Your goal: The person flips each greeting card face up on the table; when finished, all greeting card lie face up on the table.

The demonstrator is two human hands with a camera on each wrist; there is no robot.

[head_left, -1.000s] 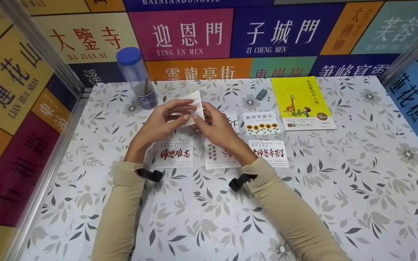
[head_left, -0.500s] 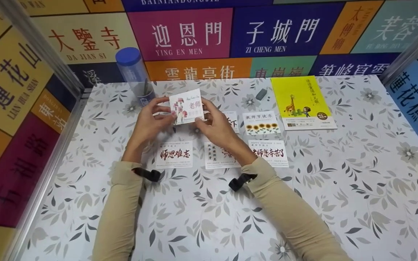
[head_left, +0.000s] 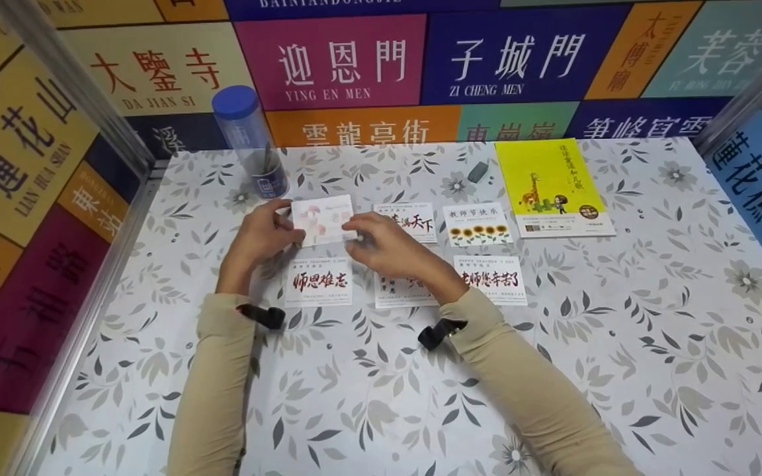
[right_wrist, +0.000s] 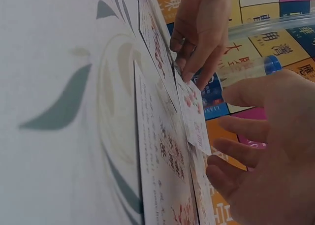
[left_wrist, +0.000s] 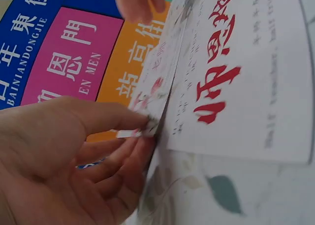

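Observation:
A small square greeting card (head_left: pixel 320 221) with pink flowers lies low over the table behind the front-left card (head_left: pixel 319 283). My left hand (head_left: pixel 262 235) pinches its left edge between thumb and fingers, as the left wrist view confirms. Near the card's right edge is my right hand (head_left: pixel 394 250), its fingers loosely spread and apart from the card in the right wrist view. Beside them lie a red-lettered card (head_left: pixel 414 221) and a sunflower card (head_left: pixel 477 225). In the front row, the middle card (head_left: pixel 387 294) is partly hidden under my right hand; another card (head_left: pixel 490 281) sits right of it.
A yellow book (head_left: pixel 553 188) lies at the back right, with a small dark green block (head_left: pixel 478 172) left of it. At the back left stands a clear blue-capped container (head_left: pixel 242 132). Printed wall panels (head_left: pixel 331 63) border the table (head_left: pixel 368 390).
The flower card has turned face up and come down toward the table, slightly left and nearer. The right hand's fingers have loosened from it; the left hand still pinches it.

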